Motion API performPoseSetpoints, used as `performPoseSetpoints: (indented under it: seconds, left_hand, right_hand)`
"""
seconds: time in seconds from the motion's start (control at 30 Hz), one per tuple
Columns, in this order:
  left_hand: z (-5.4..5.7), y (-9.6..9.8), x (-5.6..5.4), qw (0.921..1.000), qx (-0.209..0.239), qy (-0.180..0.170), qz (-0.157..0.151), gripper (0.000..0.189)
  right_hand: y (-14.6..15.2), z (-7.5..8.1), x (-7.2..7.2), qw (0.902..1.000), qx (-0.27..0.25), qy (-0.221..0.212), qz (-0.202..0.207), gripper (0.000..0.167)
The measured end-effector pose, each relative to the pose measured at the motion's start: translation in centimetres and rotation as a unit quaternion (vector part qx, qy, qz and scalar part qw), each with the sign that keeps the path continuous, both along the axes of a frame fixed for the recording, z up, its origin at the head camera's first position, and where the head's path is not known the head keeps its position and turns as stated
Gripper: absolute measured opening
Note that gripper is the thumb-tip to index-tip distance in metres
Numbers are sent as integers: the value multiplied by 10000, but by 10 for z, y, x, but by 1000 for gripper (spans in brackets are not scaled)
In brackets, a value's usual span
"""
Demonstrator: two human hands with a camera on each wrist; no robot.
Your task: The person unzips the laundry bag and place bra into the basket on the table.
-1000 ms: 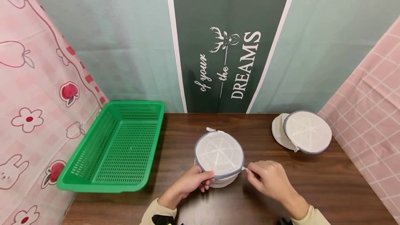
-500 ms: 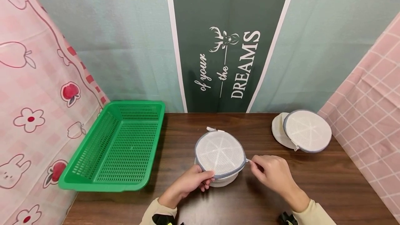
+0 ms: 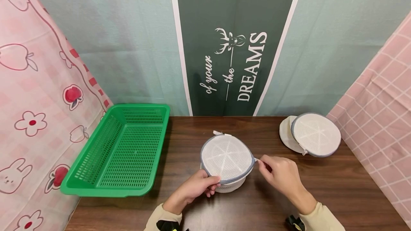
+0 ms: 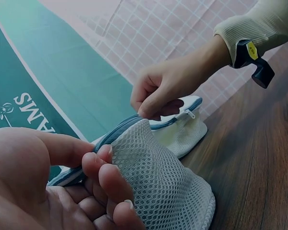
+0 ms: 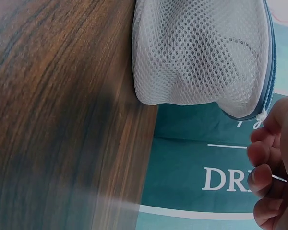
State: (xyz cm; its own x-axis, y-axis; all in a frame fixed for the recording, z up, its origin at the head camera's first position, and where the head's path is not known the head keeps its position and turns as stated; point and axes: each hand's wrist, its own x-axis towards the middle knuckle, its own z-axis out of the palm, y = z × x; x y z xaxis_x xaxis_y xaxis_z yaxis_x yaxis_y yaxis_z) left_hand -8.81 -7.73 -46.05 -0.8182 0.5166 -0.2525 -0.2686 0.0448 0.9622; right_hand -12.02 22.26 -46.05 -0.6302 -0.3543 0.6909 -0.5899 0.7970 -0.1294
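A round white mesh laundry bag (image 3: 227, 157) with a blue-grey zipper edge stands on the table in the middle of the head view. My left hand (image 3: 200, 186) pinches its near rim between thumb and fingers, as the left wrist view shows close up. At the bag's right side my right hand (image 3: 280, 174) pinches the small white zipper pull (image 5: 261, 115), drawing that edge out to a point. The mesh side wall (image 5: 197, 52) hangs down to the tabletop in the right wrist view. A white tab (image 3: 221, 133) sticks out at the bag's far edge.
A green plastic basket (image 3: 158, 152) stands on the left of the dark wooden table (image 3: 253, 209). At the back right, another white mesh bag (image 3: 317, 134) rests over a second pale round piece (image 3: 287, 134). Patterned cloths hang behind and on both sides.
My right hand has moved away from me along the bag's right rim with the zipper pull, stretching that edge slightly outward. My left hand keeps its grip on the near rim.
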Motion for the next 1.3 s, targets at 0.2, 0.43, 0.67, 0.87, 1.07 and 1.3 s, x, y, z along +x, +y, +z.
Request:
performPoseSetpoints:
  seconds: [0.2, 0.43, 0.67, 0.87, 1.07, 1.3]
  left_hand:
    - [1, 0, 0, 10000, -24, 29, -58, 38]
    - [2, 1, 1, 10000, -38, -19, -50, 37]
    - [1, 2, 0, 9999, -27, -98, -19, 33]
    - [0, 2, -1, 9997, -15, -202, 115, 26]
    - [1, 2, -2, 9997, -65, -184, 168, 27]
    - [-1, 1, -3, 9989, -86, -241, 389, 30]
  right_hand:
    - [1, -2, -4, 9999, 53, 94, -112, 23]
    - [2, -6, -7, 9996, 87, 127, -242, 25]
    - [2, -5, -6, 9995, 128, 140, -264, 25]
    - [2, -2, 0, 9995, 50, 142, -270, 24]
    - [3, -3, 1, 9997, 59, 141, -213, 26]
    - [0, -3, 4, 9997, 30, 47, -238, 27]
